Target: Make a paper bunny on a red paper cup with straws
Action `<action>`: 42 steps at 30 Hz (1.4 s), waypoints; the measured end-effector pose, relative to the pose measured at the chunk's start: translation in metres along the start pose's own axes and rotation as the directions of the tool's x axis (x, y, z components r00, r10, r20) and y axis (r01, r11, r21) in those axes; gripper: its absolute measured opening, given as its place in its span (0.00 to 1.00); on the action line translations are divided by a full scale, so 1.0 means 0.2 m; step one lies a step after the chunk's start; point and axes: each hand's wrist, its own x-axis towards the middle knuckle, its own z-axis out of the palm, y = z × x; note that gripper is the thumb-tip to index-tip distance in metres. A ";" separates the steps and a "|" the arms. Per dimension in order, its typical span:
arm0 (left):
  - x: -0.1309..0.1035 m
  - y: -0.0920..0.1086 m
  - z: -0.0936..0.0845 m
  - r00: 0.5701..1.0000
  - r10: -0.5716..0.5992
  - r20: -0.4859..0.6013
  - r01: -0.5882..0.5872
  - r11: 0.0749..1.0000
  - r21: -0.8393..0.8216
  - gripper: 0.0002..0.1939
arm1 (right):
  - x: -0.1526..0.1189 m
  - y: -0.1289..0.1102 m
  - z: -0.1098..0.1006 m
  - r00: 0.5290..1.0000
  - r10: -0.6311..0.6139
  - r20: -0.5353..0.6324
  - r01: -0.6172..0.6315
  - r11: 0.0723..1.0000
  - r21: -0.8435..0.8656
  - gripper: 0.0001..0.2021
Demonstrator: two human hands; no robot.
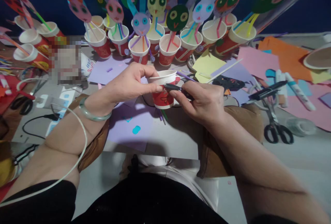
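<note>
A red paper cup (163, 100) with a white rim stands upright between my hands. My left hand (136, 82) grips it from the left, thumb on the outer wall below the rim and fingers at the rim's far side. My right hand (200, 99) is closed around a dark, slim tool (172, 87), whose tip meets the cup's wall beside my left thumb. What kind of tool it is, I cannot make out for certain. Purple and green straws (162, 115) show just below the cup.
Behind stand several red cups (169, 49) bearing paper animal heads on straws. Black-handled scissors (278, 130), markers (300, 91), a tape roll (301, 126) and orange paper (287, 53) lie right. Purple paper (129, 130) lies in front; a white cable (84, 137) crosses my left arm.
</note>
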 end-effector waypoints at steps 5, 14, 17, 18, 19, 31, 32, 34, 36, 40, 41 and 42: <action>0.00 -0.01 0.01 1.000 -0.014 -0.010 0.014 0.998 -0.060 0.12 | 0.00 0.00 0.00 1.000 -0.001 -0.005 0.001 1.000 -0.024 0.26; 0.00 0.02 0.01 0.999 -0.048 -0.007 0.047 0.997 -0.060 0.11 | 0.00 0.00 0.00 0.998 -0.047 -0.038 0.045 0.998 -0.053 0.26; -0.01 0.03 0.01 0.998 -0.057 -0.004 0.056 0.996 -0.066 0.12 | 0.01 0.00 0.00 0.995 -0.067 -0.070 0.065 0.997 -0.033 0.25; -0.01 0.03 0.01 0.998 -0.061 -0.001 0.061 0.996 -0.070 0.12 | 0.01 0.00 0.00 0.994 -0.075 -0.084 0.074 0.997 -0.017 0.25; -0.01 0.03 0.01 0.998 -0.065 0.002 0.065 0.995 -0.074 0.13 | 0.01 0.00 0.00 0.991 -0.086 -0.103 0.088 0.996 0.009 0.25; 0.00 0.03 -0.02 0.994 -0.065 0.090 0.070 0.996 -0.053 0.12 | 0.02 0.05 0.00 0.990 -0.032 -0.134 0.050 0.990 0.131 0.25; 0.00 0.03 -0.03 0.992 -0.064 0.112 0.070 0.996 -0.052 0.11 | 0.02 0.06 0.00 0.992 -0.041 -0.115 0.053 0.993 0.103 0.25; 0.00 0.03 -0.04 0.985 -0.068 0.155 0.077 0.996 -0.053 0.11 | 0.03 0.06 0.00 0.995 -0.069 -0.067 0.071 0.997 0.040 0.26; 0.01 0.04 -0.05 0.979 -0.078 0.190 0.089 0.995 -0.053 0.11 | 0.02 0.06 0.00 0.995 -0.099 -0.026 0.098 0.995 -0.020 0.26; 0.02 0.05 -0.08 0.962 -0.087 0.258 0.091 0.996 -0.004 0.12 | 0.02 0.05 -0.02 0.986 -0.164 -0.003 0.163 0.982 -0.096 0.25; 0.02 0.05 -0.09 0.958 -0.091 0.273 0.090 0.996 0.015 0.13 | 0.02 0.04 -0.03 0.984 -0.176 0.004 0.176 0.979 -0.106 0.25; 0.02 0.04 -0.09 0.954 -0.096 0.285 0.090 0.995 0.032 0.14 | 0.02 0.04 -0.03 0.982 -0.186 0.012 0.186 0.976 -0.114 0.24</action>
